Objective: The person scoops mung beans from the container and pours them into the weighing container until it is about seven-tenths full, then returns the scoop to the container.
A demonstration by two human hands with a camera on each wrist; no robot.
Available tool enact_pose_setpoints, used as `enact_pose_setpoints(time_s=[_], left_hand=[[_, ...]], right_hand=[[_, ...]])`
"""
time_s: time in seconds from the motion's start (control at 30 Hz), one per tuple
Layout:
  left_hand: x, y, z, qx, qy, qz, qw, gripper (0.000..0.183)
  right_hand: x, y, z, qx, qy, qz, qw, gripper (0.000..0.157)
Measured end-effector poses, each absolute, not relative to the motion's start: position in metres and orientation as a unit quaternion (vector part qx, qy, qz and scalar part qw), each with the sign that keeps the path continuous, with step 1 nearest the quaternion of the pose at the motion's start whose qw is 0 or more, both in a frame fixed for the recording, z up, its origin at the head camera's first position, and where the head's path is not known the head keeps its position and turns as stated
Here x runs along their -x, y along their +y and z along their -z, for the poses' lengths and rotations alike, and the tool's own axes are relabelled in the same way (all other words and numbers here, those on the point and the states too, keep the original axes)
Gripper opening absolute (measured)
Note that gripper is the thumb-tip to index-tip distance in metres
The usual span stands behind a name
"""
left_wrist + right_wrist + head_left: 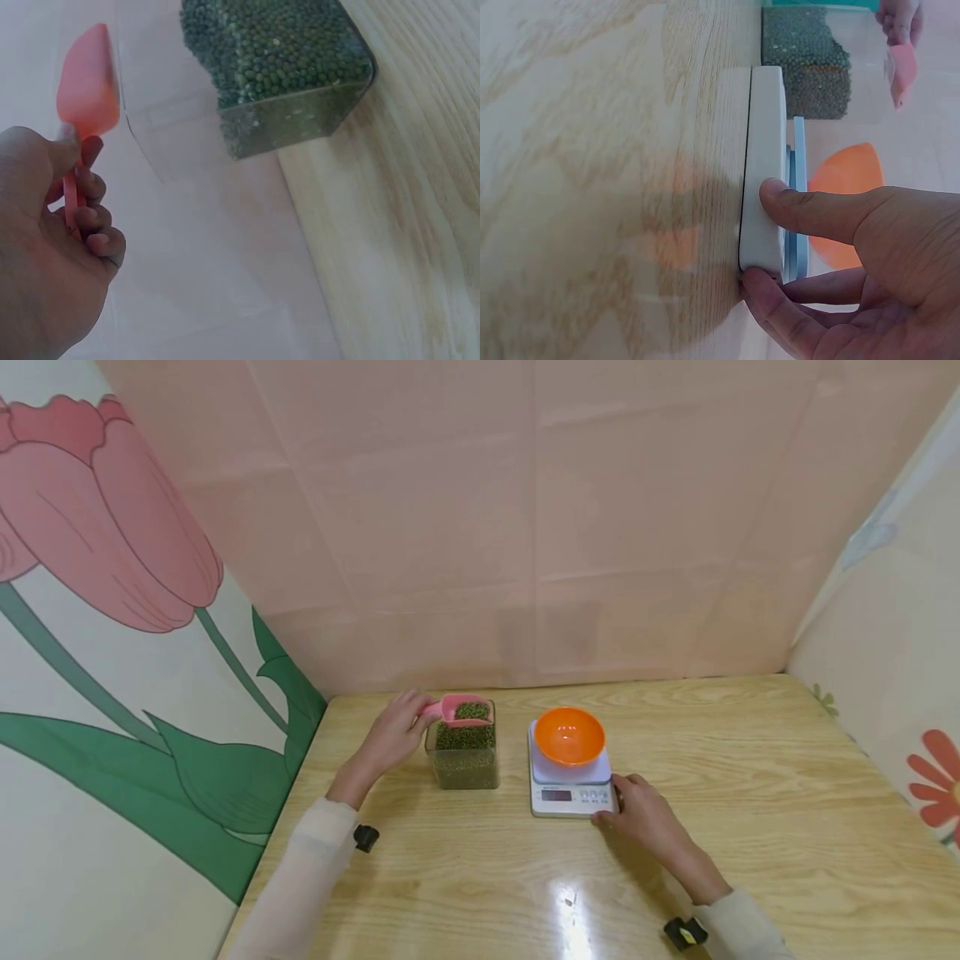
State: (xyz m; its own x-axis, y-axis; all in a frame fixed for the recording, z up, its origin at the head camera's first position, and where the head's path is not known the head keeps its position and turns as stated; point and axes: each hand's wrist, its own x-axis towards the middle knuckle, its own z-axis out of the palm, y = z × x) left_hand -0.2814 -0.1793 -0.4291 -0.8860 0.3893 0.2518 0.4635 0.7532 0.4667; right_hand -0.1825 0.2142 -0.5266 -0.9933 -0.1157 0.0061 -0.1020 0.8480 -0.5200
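Note:
My left hand (pixel 396 729) grips the handle of a pink scoop (pixel 450 703), seen also in the left wrist view (pixel 88 79). Small green beans, which look like mung beans (pixel 472 710), lie in the scoop. It is held over a clear square container (pixel 467 775) partly filled with the same beans (pixel 292 52). My right hand (pixel 648 818) holds the near right corner of a white kitchen scale (pixel 572 810); in the right wrist view its thumb presses the scale's front face (pixel 765 135). An orange bowl (pixel 570 737) sits on the scale's platform, and no beans show in it.
The wood-grain table (pixel 465 877) carries the container on the left and the scale to its right. A pink-covered wall (pixel 525 527) rises behind the table. Printed flower panels (pixel 112 527) stand at both sides.

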Motion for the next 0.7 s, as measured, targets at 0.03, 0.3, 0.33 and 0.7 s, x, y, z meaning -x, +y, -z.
enact_pose_setpoints(time_s=[0.03, 0.3, 0.33, 0.7], left_hand=[[0.281, -0.178, 0.428, 0.228, -0.934, 0.268, 0.07, 0.034], [0.282, -0.17, 0.424, 0.23, -0.933, 0.268, 0.07, 0.036], [0.282, -0.169, 0.423, 0.231, -0.933, 0.267, 0.072, 0.036], [0.283, -0.156, 0.415, 0.245, -0.926, 0.277, 0.067, 0.035]], right_hand=[[0.183, 0.214, 0.527, 0.058, 0.961, 0.27, 0.011, 0.071], [0.183, 0.215, 0.527, 0.058, 0.962, 0.268, 0.011, 0.072], [0.183, 0.215, 0.527, 0.058, 0.962, 0.268, 0.011, 0.072], [0.183, 0.215, 0.53, 0.061, 0.962, 0.264, 0.001, 0.072]])
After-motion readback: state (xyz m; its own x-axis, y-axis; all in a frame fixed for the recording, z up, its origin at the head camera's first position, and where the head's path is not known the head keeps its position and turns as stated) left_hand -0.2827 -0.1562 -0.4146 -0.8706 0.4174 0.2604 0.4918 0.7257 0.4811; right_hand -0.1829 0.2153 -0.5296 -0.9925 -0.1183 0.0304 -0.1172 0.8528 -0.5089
